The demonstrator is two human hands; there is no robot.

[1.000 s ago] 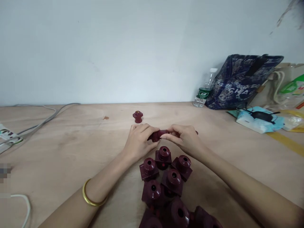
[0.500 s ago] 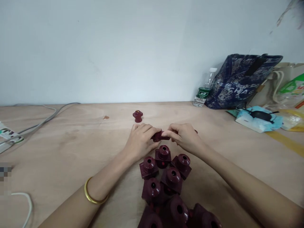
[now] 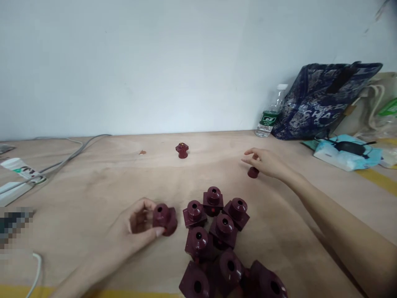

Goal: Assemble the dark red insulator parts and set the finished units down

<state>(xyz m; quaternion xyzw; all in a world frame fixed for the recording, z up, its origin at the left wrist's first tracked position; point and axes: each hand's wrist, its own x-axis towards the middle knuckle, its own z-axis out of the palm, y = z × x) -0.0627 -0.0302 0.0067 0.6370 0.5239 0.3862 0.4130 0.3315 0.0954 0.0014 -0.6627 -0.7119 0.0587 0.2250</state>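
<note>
Nearest me, at the bottom centre, the cluster of maroon pieces (image 3: 223, 236) stands bunched on the table (image 3: 93, 182), arranged just as a second ago. And here's the change: my hands, together mid-frame a moment ago, are now well apart! My left hand (image 3: 125, 234) has come down left of centre, thumb and fingers gripping a holed maroon piece (image 3: 164, 219) near the cluster. My right hand (image 3: 268, 162) is over right of centre, fingers bent by a small round part (image 3: 252, 173); grasping it or loose, I can't tell. Farther off, above centre, the lone piece (image 3: 182, 151) hasn't budged, nor has the bottle (image 3: 269, 118), upper right.
</note>
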